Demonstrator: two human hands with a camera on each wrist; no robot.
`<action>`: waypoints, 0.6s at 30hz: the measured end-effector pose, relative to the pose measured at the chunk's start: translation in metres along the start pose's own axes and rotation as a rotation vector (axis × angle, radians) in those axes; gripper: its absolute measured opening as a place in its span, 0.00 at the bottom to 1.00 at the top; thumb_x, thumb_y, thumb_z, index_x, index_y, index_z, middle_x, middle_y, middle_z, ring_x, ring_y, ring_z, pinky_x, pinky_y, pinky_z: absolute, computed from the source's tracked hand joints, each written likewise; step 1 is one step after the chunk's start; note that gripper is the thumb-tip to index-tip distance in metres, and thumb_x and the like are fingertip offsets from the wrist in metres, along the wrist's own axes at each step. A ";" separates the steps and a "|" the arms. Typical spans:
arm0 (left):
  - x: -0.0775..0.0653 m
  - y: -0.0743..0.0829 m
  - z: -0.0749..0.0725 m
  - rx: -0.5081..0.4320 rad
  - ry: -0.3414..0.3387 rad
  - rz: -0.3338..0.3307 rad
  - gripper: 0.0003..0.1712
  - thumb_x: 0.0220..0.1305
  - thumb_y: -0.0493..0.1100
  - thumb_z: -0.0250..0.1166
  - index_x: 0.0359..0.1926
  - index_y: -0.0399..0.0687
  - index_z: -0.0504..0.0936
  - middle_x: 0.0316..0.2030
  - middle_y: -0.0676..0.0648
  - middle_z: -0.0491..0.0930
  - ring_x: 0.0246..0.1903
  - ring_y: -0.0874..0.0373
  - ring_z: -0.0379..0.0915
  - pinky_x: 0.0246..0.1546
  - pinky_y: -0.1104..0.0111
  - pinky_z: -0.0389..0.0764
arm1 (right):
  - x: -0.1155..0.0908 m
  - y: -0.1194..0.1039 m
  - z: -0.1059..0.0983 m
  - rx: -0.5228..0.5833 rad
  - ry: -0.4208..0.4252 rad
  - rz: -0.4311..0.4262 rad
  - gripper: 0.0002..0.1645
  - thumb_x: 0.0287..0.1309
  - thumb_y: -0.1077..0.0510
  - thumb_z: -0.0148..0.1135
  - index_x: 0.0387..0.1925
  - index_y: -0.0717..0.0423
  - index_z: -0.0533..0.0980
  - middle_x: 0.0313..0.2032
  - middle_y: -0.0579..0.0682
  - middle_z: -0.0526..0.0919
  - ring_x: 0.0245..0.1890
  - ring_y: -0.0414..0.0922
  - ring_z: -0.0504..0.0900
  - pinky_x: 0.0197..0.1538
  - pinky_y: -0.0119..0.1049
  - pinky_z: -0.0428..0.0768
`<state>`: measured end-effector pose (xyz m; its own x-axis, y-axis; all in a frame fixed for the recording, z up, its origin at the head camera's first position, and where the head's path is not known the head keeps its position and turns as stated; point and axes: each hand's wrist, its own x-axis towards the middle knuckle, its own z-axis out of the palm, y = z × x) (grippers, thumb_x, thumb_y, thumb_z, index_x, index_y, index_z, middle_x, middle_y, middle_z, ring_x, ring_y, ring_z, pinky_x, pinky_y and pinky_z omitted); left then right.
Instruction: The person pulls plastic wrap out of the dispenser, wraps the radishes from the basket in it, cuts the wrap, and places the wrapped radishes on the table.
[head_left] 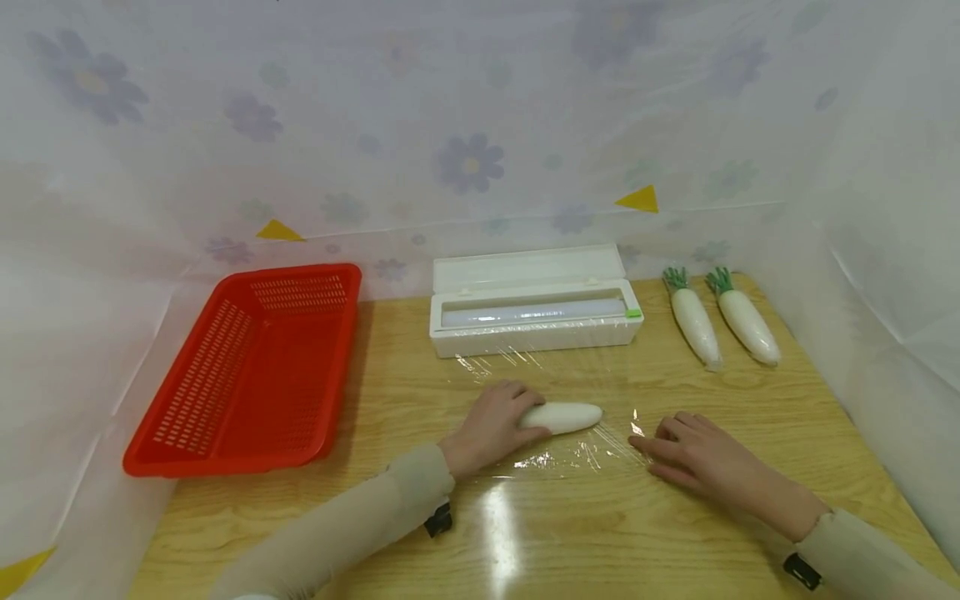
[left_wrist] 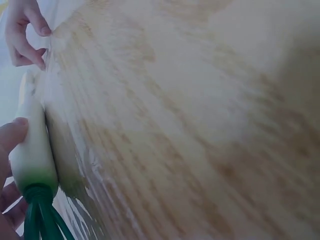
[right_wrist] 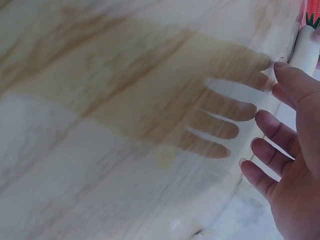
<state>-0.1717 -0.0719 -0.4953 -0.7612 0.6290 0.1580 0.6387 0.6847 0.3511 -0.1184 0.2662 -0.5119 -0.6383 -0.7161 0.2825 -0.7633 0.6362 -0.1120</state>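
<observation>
A white radish [head_left: 566, 417] lies on a sheet of cling film [head_left: 540, 460] spread over the table. My left hand [head_left: 491, 425] grips its leafy end, thumb on the near side. The left wrist view shows the radish's green stems [left_wrist: 42, 220] beside that palm. To the right, my right hand [head_left: 708, 467] pinches the film's corner between thumb and forefinger; creases run from there toward the radish tip. The other fingers of this right hand [right_wrist: 295, 150] are loosely bent. Behind, the film comes from a roll [head_left: 532, 312] in an open white dispenser box [head_left: 532, 340].
A red plastic basket [head_left: 341, 400] stands at the left. Two film-wrapped radishes, one on the left [head_left: 696, 325] and one on the right [head_left: 750, 327], lie at the back right. Flowered white sheeting [head_left: 360, 167] encloses the table [head_left: 585, 542] at the back and sides.
</observation>
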 end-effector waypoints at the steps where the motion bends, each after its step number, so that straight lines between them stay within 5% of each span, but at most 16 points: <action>1: 0.000 0.000 0.001 0.000 0.001 -0.004 0.29 0.55 0.63 0.64 0.53 0.54 0.77 0.49 0.53 0.77 0.48 0.59 0.70 0.52 0.60 0.69 | 0.000 0.000 0.000 0.002 -0.002 0.002 0.26 0.49 0.50 0.69 0.53 0.42 0.78 0.33 0.33 0.71 0.34 0.32 0.65 0.38 0.36 0.69; 11: -0.010 -0.006 -0.012 -0.034 0.047 -0.049 0.32 0.56 0.65 0.62 0.56 0.54 0.75 0.50 0.53 0.75 0.50 0.58 0.68 0.56 0.58 0.66 | 0.001 0.000 -0.002 0.004 -0.007 0.041 0.27 0.50 0.46 0.68 0.53 0.44 0.77 0.35 0.33 0.75 0.38 0.35 0.70 0.42 0.39 0.71; 15: -0.023 -0.009 -0.022 -0.019 0.146 0.025 0.26 0.58 0.59 0.64 0.53 0.51 0.77 0.46 0.54 0.76 0.47 0.59 0.69 0.52 0.63 0.68 | 0.004 -0.002 -0.006 0.000 -0.013 0.062 0.29 0.49 0.46 0.68 0.54 0.48 0.76 0.35 0.35 0.77 0.39 0.36 0.72 0.45 0.41 0.72; 18: -0.038 -0.014 -0.025 0.016 0.200 0.143 0.19 0.55 0.53 0.68 0.46 0.51 0.80 0.40 0.55 0.77 0.42 0.61 0.69 0.48 0.66 0.69 | 0.006 -0.003 -0.008 -0.003 -0.007 0.065 0.30 0.49 0.46 0.69 0.54 0.50 0.76 0.36 0.36 0.78 0.40 0.38 0.74 0.48 0.42 0.71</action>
<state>-0.1545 -0.1145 -0.4832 -0.6686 0.6357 0.3858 0.7424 0.6006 0.2970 -0.1192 0.2624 -0.5023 -0.6869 -0.6756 0.2679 -0.7203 0.6819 -0.1273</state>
